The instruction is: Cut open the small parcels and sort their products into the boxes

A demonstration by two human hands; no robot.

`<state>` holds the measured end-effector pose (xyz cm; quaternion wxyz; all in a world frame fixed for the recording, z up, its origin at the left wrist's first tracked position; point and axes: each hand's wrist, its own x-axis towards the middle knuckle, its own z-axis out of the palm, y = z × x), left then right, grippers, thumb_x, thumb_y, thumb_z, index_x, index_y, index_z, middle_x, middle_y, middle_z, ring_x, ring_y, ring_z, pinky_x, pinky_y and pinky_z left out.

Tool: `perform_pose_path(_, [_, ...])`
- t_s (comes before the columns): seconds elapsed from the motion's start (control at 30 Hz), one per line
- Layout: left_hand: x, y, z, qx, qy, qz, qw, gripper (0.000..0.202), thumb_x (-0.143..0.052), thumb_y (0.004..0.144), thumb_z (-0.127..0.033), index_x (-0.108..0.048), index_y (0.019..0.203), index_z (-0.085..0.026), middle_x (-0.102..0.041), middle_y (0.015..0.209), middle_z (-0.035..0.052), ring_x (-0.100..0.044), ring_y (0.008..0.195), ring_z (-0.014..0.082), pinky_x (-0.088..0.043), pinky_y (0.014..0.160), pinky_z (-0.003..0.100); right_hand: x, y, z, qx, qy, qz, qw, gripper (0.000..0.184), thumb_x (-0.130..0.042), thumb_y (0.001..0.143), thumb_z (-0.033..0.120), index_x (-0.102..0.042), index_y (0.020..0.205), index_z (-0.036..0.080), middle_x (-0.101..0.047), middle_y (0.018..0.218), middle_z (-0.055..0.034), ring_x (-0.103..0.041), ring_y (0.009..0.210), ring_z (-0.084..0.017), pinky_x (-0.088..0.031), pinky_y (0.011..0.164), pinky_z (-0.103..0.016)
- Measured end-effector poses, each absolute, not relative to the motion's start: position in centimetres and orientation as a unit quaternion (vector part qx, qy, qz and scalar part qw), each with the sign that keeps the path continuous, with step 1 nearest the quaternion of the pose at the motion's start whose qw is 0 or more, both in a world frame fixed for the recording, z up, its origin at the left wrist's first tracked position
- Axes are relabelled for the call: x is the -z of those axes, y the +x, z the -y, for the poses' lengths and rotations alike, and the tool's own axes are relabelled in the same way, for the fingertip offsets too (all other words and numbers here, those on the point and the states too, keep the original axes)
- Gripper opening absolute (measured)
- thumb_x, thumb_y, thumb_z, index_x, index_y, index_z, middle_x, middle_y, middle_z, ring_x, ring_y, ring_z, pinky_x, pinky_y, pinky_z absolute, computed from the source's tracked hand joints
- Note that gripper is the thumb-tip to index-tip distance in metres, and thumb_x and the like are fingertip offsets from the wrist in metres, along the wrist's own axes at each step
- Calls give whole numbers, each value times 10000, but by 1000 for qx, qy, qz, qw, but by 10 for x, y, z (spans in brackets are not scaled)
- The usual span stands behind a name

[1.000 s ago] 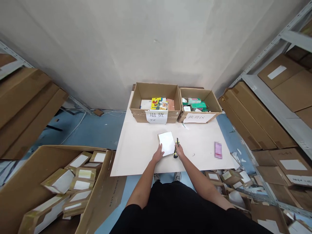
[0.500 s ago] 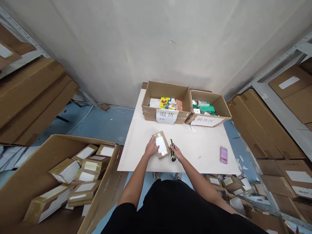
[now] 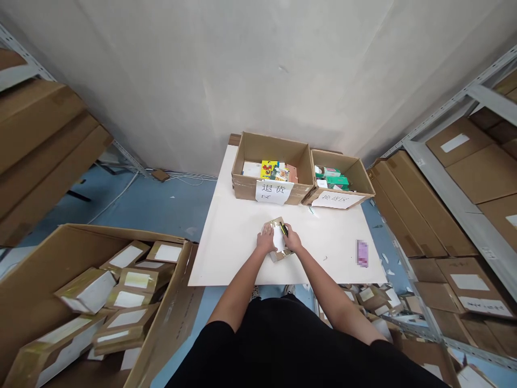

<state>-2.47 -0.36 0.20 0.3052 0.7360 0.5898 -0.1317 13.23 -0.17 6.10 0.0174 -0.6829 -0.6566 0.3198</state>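
A small taped cardboard box (image 3: 279, 241) with a white label lies on the white table, slightly tilted to one side. My left hand (image 3: 266, 239) grips its left side, fingers and thumb bent over the edge and top. My right hand (image 3: 292, 241) is closed around a black and yellow-green utility knife (image 3: 284, 230). The knife sits over the box's upper right part. Whether its blade touches the tape cannot be made out, since my fingers cover part of it.
Two open cartons with handwritten signs, the left carton (image 3: 246, 189) and the right carton (image 3: 363, 188), stand at the back of the table (image 3: 226, 253). A purple blurred item (image 3: 362, 253) lies right. A large carton (image 3: 172, 302) of parcels stands left; shelves (image 3: 480, 210) stand right.
My right hand has brought the utility knife from beside the box onto it. The box has turned a little, and my left hand has moved further over its left side.
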Motion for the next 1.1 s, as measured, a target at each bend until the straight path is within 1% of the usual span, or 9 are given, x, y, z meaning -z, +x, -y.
perform_pose_path(0.13, [-8, -36, 0, 139, 744, -572, 317, 1293, -824, 730, -557, -20, 1708, -293, 45, 1777, 87, 50, 1638, 345, -241, 1271, 589, -61, 105, -21, -276, -655, 703, -28, 585, -497, 1046, 220, -340, 1606, 284, -746, 1271, -84, -726, 1069, -227, -495, 888, -266])
perform_pose_path(0.27, [-10, -38, 4, 133, 742, -571, 325, 1295, -821, 739, -514, 7, 1706, -278, 60, 1775, 86, 34, 1644, 324, -278, 1256, 578, -58, 91, -25, -252, -657, 707, -69, 578, -439, 1064, 222, -340, 1629, 292, -721, 1331, -94, -703, 1149, -247, -489, 914, -298])
perform_pose_path(0.4, [-10, -37, 6, 119, 737, -577, 333, 1298, -811, 738, -512, 31, 1703, -295, 70, 1774, 62, 66, 1641, 327, -283, 1250, 584, -58, 88, -18, -233, -663, 703, -107, 592, -448, 1059, 249, -338, 1638, 298, -718, 1317, -108, -703, 1162, -261, -491, 922, -317])
perform_pose_path(0.6, [-12, -36, 3, 138, 733, -577, 334, 1275, -807, 750, -531, 3, 1706, -296, 91, 1773, 62, 112, 1635, 328, -260, 1257, 597, -72, 91, -14, -238, -656, 695, -173, 703, -587, 962, 202, -363, 1623, 292, -720, 1306, -119, -698, 1185, -272, -507, 894, -316])
perform_pose_path(0.7, [-12, -34, 2, 147, 730, -584, 323, 1249, -808, 757, -533, -34, 1709, -301, 76, 1778, 50, 108, 1634, 338, -213, 1276, 597, -82, 105, -3, -257, -638, 694, -212, 698, -674, 901, 219, -459, 1562, 281, -713, 1316, -124, -697, 1185, -285, -524, 864, -319])
perform_pose_path(0.77, [-11, -33, 3, 146, 724, -594, 319, 1254, -819, 742, -543, -54, 1708, -313, 60, 1782, 42, 106, 1630, 371, -199, 1280, 602, -87, 121, 16, -274, -623, 690, -249, 630, -708, 870, 229, -552, 1479, 271, -731, 1264, -122, -727, 1108, -286, -537, 823, -320])
perform_pose_path(0.87, [-9, -31, 5, 143, 720, -603, 313, 1255, -816, 732, -578, -61, 1705, -340, 49, 1786, 14, 116, 1619, 415, -195, 1273, 626, -90, 143, 57, -283, -606, 690, -276, 565, -671, 871, 181, -596, 1421, 285, -748, 1206, -113, -750, 1030, -273, -536, 786, -312])
perform_pose_path(1.0, [-11, -31, 8, 156, 728, -595, 303, 1219, -787, 754, -602, -57, 1701, -368, 67, 1782, -32, 95, 1617, 432, -189, 1275, 625, -92, 152, 91, -254, -615, 691, -282, 613, -609, 894, 130, -524, 1485, 266, -733, 1241, -148, -723, 1120, -295, -521, 804, -322])
perform_pose_path(1.1, [-15, -32, 11, 167, 727, -598, 294, 1207, -788, 758, -609, -67, 1699, -385, 55, 1784, -50, 68, 1616, 444, -207, 1273, 619, -96, 154, 93, -266, -618, 687, -275, 615, -604, 874, 103, -557, 1464, 272, -733, 1239, -156, -723, 1114, -311, -522, 814, -338])
